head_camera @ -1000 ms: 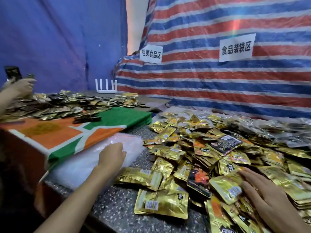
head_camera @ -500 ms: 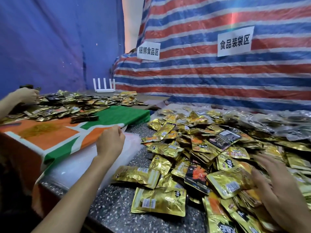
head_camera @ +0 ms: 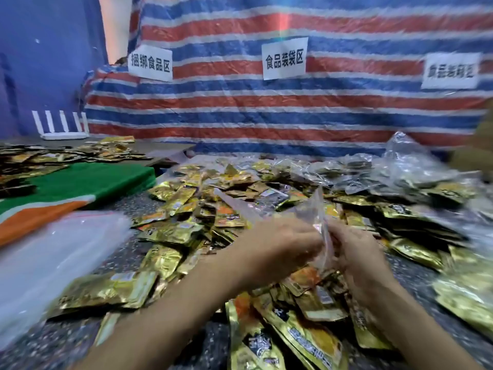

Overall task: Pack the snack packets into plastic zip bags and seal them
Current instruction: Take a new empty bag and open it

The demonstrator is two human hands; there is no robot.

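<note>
Tarp [head_camera: 266, 116]: striped red, white and blue; fills the backdrop, paper signs taped on.
Table [head_camera: 133, 206]: dark speckled top, mostly buried.
Snack packets [head_camera: 213, 209]: risk of sliding off the near edge if nudged by a forearm, being slick foil heaped loose. Gold pouches, some with orange print, spread across centre and right.
Filled bags [head_camera: 400, 169]: clear, crinkled, heaped at back right behind the packets.
Empty bag stack [head_camera: 58, 252]: flat, cloudy-clear, left of the packets near the table edge.
Zip bag [head_camera: 317, 209]: risk of slipping free or opening lopsided if pulled unevenly, being thin limp film; then risk of packets missing the mouth. Clear, glossy, seemingly empty, raised over the middle of the pile between both hands.
Left hand [head_camera: 277, 249]: fingers curled, pinching the bag's left edge.
Right hand [head_camera: 357, 252]: fingers curled, pinching the opposite edge; probably the zip strip, too blurred to confirm.
</note>
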